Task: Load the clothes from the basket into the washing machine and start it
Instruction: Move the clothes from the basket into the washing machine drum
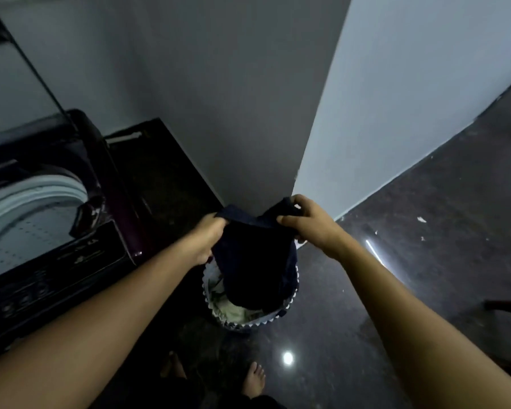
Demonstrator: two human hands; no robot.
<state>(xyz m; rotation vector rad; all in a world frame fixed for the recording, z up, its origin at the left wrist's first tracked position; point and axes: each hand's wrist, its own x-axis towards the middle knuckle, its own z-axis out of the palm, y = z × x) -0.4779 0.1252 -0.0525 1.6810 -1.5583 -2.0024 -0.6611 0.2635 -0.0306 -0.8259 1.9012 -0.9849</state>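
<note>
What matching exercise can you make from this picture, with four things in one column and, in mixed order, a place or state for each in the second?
Column A
1. dark garment
2. basket
3. washing machine lid
4. pale clothes

Column B
a. stands on the floor
b. raised open
c. gripped by the left hand and the right hand
d. lie inside the basket

Pairs: 1-c, 2-a, 3-b, 4-d

Dark cloth garment point(257, 261), matt; washing machine point(71, 231) glossy dark plastic; floor point(425, 231) polished, speckled, reflective.
</note>
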